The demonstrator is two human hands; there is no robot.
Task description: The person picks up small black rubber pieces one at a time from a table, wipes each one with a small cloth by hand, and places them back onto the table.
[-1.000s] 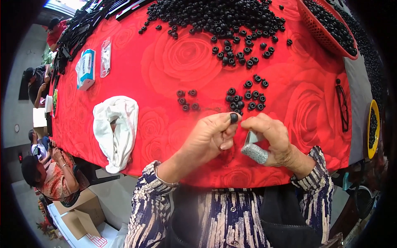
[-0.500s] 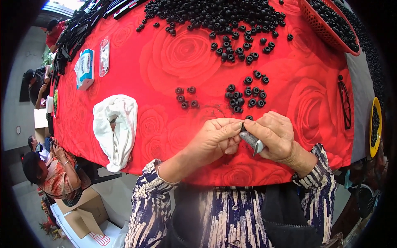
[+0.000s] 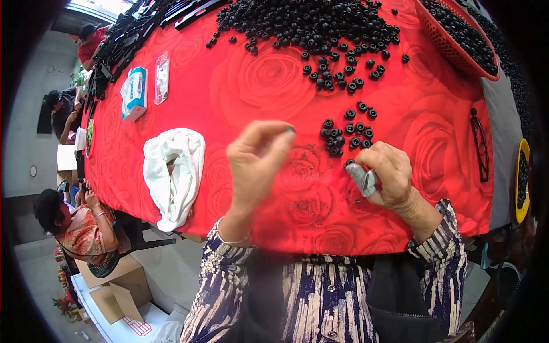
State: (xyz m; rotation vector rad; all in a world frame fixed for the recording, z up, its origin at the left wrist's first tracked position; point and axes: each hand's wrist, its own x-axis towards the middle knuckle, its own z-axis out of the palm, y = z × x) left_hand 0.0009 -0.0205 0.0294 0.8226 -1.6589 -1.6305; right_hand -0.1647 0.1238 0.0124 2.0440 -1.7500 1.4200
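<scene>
My left hand (image 3: pixel 257 163) is raised over the tablecloth, slightly blurred, with thumb and forefinger pinched. A small black part (image 3: pixel 290 130) shows at its fingertips. My right hand (image 3: pixel 390 176) is closed around a small tool wrapped in grey (image 3: pixel 361 179); its far end lies partly inside the fist. Just beyond the right hand lies a loose cluster of small round black plastic parts (image 3: pixel 359 128), each with a hole in its middle. A similar black part (image 3: pixel 349 163) sits at the tip of the grey tool; whether they touch, I cannot tell.
A large heap of black parts (image 3: pixel 309 23) covers the table's far side. A red basket (image 3: pixel 454 46) of parts stands far right, eyeglasses (image 3: pixel 479 146) below it. Leftward lie a white cloth (image 3: pixel 177 183), a tissue pack (image 3: pixel 135 94) and a clear case (image 3: pixel 162 77). People sit at the left.
My hands were together and are now apart. The left has swung up and left with a small black part, covering the spot where several parts lay. The right has stayed near its place, its tool turned.
</scene>
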